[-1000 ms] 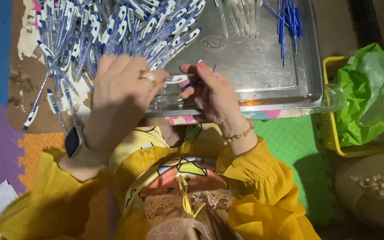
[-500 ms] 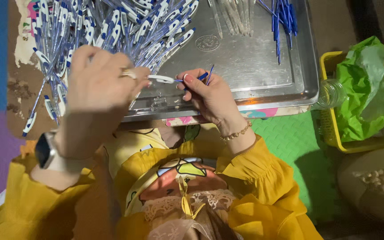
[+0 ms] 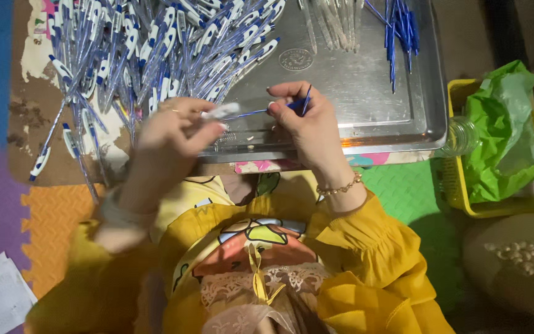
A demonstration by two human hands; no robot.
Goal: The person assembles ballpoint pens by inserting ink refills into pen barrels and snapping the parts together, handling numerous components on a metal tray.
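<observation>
While the left hand (image 3: 171,133) pinches a clear plastic pen barrel (image 3: 220,111), right-hand fingers (image 3: 279,106) grip thin blue refills (image 3: 301,102).

pens (image 3: 156,55) blue-white | tray (image 3: 366,93) silver | basket (image 3: 502,201) yellow | bag (image 3: 502,142) green

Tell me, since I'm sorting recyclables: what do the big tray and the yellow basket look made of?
The tray looks like bare metal, probably steel or aluminium: grey, dully reflective, with a stamped round mark and rolled rim. The yellow basket looks like moulded plastic, with an even matte colour and slotted walls.
</observation>
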